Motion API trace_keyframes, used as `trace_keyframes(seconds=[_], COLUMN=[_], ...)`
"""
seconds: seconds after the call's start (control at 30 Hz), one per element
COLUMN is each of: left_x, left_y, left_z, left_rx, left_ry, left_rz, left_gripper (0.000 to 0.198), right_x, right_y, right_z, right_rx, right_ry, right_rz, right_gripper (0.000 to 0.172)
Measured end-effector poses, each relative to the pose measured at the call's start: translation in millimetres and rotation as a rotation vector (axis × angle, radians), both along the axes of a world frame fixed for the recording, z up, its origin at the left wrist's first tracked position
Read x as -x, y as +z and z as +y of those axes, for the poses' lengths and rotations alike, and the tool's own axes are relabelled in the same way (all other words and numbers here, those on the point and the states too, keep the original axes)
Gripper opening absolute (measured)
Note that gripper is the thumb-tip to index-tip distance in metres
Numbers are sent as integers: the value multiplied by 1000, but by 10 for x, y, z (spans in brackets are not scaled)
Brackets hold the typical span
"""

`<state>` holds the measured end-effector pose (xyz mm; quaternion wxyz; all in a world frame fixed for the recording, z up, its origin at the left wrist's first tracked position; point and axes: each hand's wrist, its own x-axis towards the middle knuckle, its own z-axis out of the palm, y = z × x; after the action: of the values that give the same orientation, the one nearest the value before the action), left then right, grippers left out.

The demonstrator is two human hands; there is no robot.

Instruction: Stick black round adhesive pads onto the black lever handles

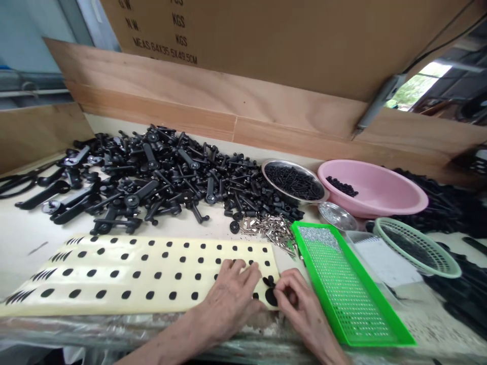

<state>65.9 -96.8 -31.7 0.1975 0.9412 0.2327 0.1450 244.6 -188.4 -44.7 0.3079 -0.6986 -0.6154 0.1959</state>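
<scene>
I judge the glossy cream sheet, lying flat with its rows of black dots, light, bendy and slippery, best held by its border. My left hand rests on its right end, fingers bent, slightly spread. Next comes a larger black disc, likely thin, its rim seemingly pinched by my right hand, near the green tray.

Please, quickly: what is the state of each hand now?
Left hand: open, fingers bent, on the yellow sheet.
Right hand: closed at a black disc; whether holding it cannot be told.
</scene>
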Motion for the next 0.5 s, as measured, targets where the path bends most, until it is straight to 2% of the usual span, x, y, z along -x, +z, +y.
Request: trace_keyframes(seconds=[0.17,0.27,0.33,0.43,0.5], left_x=[41,55,64,78,104], left_y=[102,108,103,122,166], left_z=[129,191,202,202,214], left_rx=[430,615,696,816,962], left_ry=[92,163,180,183,206], left_rz=[-138,-208,-262,-398,-515], left_gripper=[12,21,30,12,9], right_x=[15,32,40,69,110], right_y=[255,389,430,427,398], right_z=[56,67,71,115,188], right_rx=[-60,-77,-101,-148,-170], right_ry=[88,141,114,40,12], right_rz=[-27,-113,-160,-141,-56], right_gripper=[10,8,6,6,8])
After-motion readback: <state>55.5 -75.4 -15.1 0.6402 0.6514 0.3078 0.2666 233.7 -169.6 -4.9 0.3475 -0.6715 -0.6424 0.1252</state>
